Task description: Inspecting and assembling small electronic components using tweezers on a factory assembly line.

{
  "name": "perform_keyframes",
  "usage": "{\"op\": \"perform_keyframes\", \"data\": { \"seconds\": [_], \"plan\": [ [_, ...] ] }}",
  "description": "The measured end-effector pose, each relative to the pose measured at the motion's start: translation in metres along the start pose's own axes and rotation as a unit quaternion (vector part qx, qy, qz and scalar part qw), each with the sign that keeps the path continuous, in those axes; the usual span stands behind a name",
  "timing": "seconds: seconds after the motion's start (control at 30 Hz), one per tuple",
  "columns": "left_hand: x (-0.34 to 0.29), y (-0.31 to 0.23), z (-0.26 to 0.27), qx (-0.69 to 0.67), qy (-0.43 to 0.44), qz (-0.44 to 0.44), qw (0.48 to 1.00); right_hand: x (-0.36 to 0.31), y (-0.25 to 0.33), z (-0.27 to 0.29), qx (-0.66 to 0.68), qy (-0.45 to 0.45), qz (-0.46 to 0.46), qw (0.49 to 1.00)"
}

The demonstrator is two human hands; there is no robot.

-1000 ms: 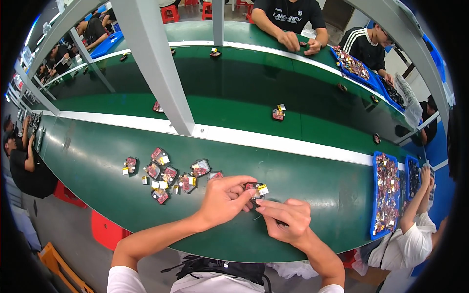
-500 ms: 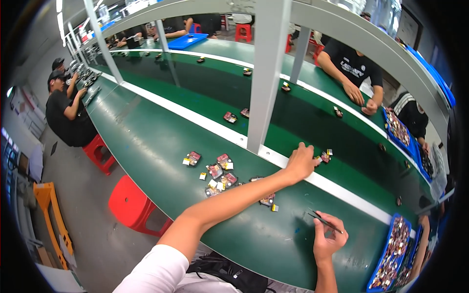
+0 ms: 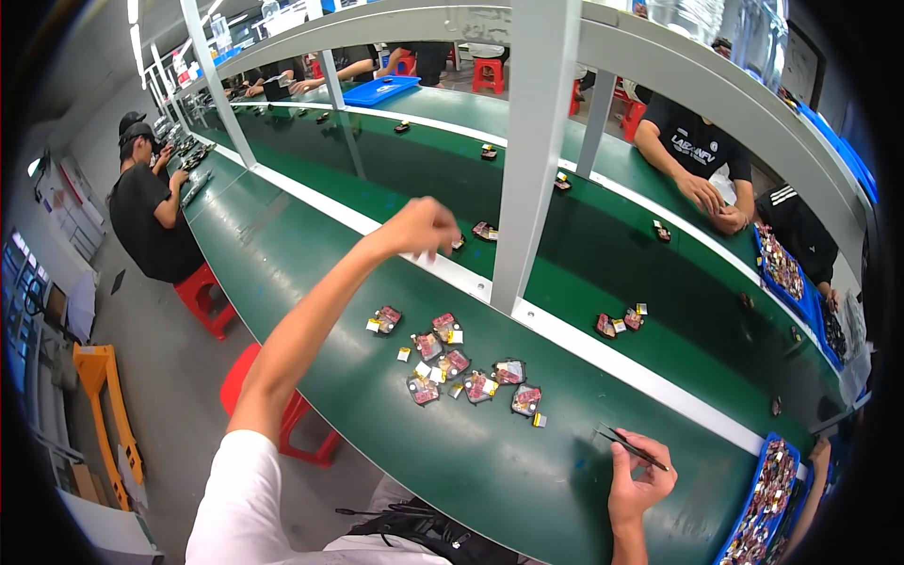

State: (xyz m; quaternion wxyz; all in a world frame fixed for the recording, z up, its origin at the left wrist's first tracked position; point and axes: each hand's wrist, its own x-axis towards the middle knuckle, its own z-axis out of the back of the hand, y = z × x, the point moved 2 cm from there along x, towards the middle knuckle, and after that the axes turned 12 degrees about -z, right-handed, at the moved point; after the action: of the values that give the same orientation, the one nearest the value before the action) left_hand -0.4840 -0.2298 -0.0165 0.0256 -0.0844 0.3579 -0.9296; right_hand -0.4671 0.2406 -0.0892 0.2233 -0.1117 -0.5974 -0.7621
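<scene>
My left hand (image 3: 424,229) reaches over the far side of the white rail onto the belt. Its fingers point down and are blurred, close to a small electronic part (image 3: 459,242) they partly cover; whether they grip it I cannot tell. Black tweezers (image 3: 640,452) are held in my right hand (image 3: 642,480), above the green bench at the right, tips pointing left. Between my arms lies a loose group of small electronic parts (image 3: 454,363), dark-edged with reddish middles and white-and-yellow tabs. One small tab (image 3: 404,355) sits apart at their left.
A white post (image 3: 527,169) rises from the rail (image 3: 621,353). More parts (image 3: 619,323) lie on the dark green belt (image 3: 584,254). Blue trays (image 3: 765,490) full of parts stand at right. Co-workers sit across and far left. A red stool (image 3: 301,433) stands by the bench.
My left hand has left the parts right of the post and swung left past it to another part on the belt. My right hand stays nearly in place with the tweezers.
</scene>
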Motion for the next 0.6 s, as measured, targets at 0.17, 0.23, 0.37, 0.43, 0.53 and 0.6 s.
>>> {"op": "perform_keyframes", "data": {
  "seconds": [0.17,0.23,0.37,0.43,0.53,0.6],
  "plan": [
    [0.079,0.075,-0.011,0.085,-0.145,0.022,0.986,0.000,-0.006,-0.005,-0.017,-0.005,-0.023,1.000],
    [0.092,0.076,-0.023,0.046,-0.066,0.114,0.990,-0.003,-0.006,-0.001,-0.025,-0.010,-0.036,0.999],
    [0.100,0.076,-0.033,0.037,-0.049,0.157,0.986,-0.001,-0.008,0.002,-0.032,-0.010,-0.048,0.998],
    [0.096,0.084,-0.024,0.011,-0.053,0.171,0.984,-0.002,-0.007,0.001,-0.026,0.003,-0.048,0.998],
    [0.086,0.060,-0.023,-0.044,-0.050,0.157,0.985,-0.001,-0.007,0.005,-0.027,0.001,-0.050,0.998],
    [0.066,0.064,-0.018,-0.029,-0.093,0.112,0.989,-0.001,-0.003,0.001,-0.019,-0.001,-0.044,0.999]
  ]
}}
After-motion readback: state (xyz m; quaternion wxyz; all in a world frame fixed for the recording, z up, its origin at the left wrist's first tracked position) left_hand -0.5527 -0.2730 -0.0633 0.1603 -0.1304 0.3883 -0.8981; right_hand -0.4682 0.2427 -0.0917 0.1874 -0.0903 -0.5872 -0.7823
